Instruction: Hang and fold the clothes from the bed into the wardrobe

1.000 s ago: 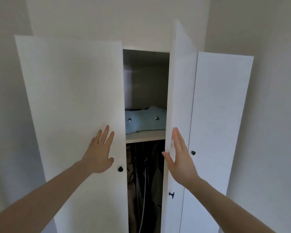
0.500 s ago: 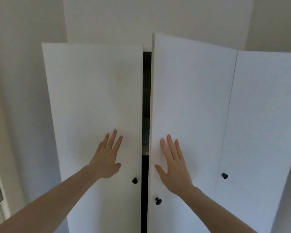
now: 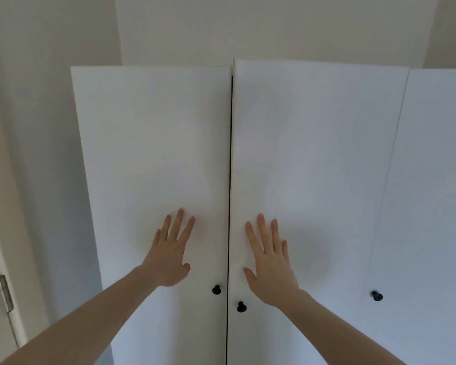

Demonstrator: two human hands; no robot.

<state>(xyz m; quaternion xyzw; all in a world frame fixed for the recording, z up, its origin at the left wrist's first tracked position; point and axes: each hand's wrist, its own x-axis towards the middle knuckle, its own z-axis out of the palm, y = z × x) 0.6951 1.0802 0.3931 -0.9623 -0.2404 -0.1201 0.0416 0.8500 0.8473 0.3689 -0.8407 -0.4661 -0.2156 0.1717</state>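
Observation:
A white wardrobe fills the view. My left hand (image 3: 170, 255) presses flat on its left door (image 3: 153, 154), fingers straight, just above a black knob (image 3: 216, 289). My right hand (image 3: 270, 262) presses flat on the middle door (image 3: 313, 154), above another black knob (image 3: 241, 306). Only a thin dark gap (image 3: 231, 180) separates the two doors. The wardrobe's inside and the clothes are hidden.
A third white door (image 3: 437, 180) with a black knob (image 3: 377, 295) stands at the right. Pale walls surround the wardrobe. A room door edge with a metal hinge (image 3: 5, 292) shows at the lower left.
Both hands have pushed the two doors together. The wide opening showing a shelf with a light blue item and hanging clothes has narrowed to a thin slit.

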